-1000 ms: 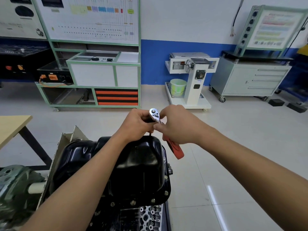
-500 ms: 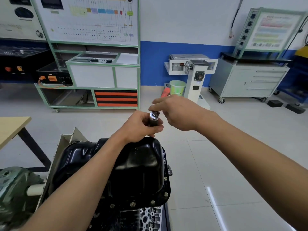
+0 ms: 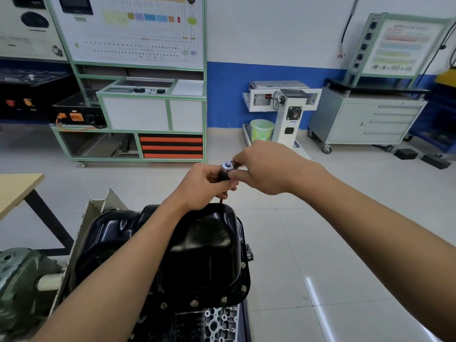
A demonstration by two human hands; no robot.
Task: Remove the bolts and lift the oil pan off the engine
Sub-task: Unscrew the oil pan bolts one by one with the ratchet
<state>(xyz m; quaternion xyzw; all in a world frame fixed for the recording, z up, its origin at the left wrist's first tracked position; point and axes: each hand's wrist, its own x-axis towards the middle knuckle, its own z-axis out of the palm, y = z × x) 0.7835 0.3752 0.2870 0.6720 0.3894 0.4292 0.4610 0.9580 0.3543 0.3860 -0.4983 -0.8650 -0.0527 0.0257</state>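
The black oil pan (image 3: 204, 248) sits upside-up on the engine (image 3: 217, 322), low in the middle of the view. Several bolts (image 3: 223, 299) stand along its near and right rim. Above the pan's far edge my left hand (image 3: 204, 186) grips the dark extension shaft under the ratchet wrench head (image 3: 226, 165). The shaft runs down toward the far rim, and its lower end is hidden. My right hand (image 3: 266, 169) pinches the ratchet at its silver head, and the handle is hidden behind that hand.
A wooden table (image 3: 17, 191) juts in at the left, with a green casting (image 3: 22, 280) below it and cardboard (image 3: 98, 208) against the engine. Across the tiled floor stand a green-framed training bench (image 3: 138, 107), a white stand with a green bucket (image 3: 261, 129) and a grey drawer cabinet (image 3: 370, 119).
The red ratchet handle pointed toward me a second ago, then swung away; now it is out of sight behind my right hand. My left hand stayed on the shaft.
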